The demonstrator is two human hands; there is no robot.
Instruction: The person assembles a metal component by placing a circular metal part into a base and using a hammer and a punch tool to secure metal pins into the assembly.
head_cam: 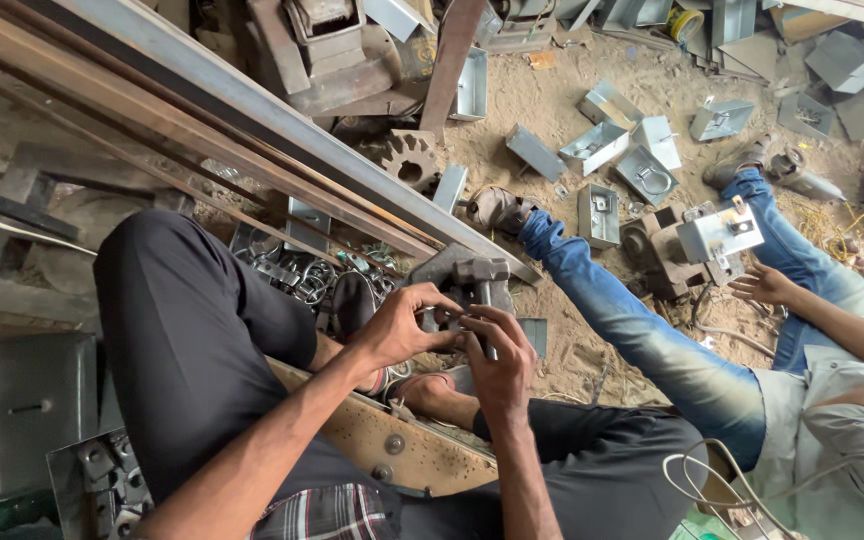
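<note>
Sandy workshop floor [552, 110] strewn with metal boxes; both hands meet on a small metal part [464, 322], left hand [402, 325] at nine o'clock, right hand [497, 365] at five, fingers pinched on it.

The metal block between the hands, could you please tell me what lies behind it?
Behind the metal block lies a pile of metal rings and a long steel beam. Both hands cover its lower part.

My workshop floor, seen from above

I sit over a sandy dirt floor [552, 110] in soft daylight; long steel beams [252, 110] cross it, and grey metal boxes [597, 145] and a rusty gear [407, 157] lie scattered.
</note>
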